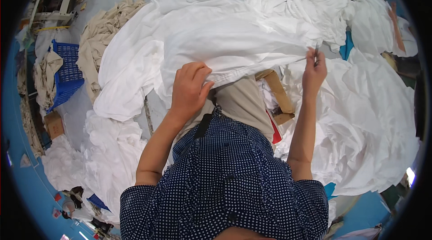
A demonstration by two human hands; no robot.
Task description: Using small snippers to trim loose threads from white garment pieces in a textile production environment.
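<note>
I am seeing my left hand (190,88) clamping its fingers over the hemmed edge of the white cotton garment (211,37) spread across my lap. My right hand (313,72) is pinching small metal snips (316,51), the blades too thin to make out, against crumpled fabric.

We see a white sheet (216,37), large and crumpled, spread across our lap and out over the floor ahead. Its hemmed edge runs from our left hand (191,89), which pinches it in a fold, to our raised right hand (313,71). That hand holds small metal snips (316,51), upright, at the hem.
</note>
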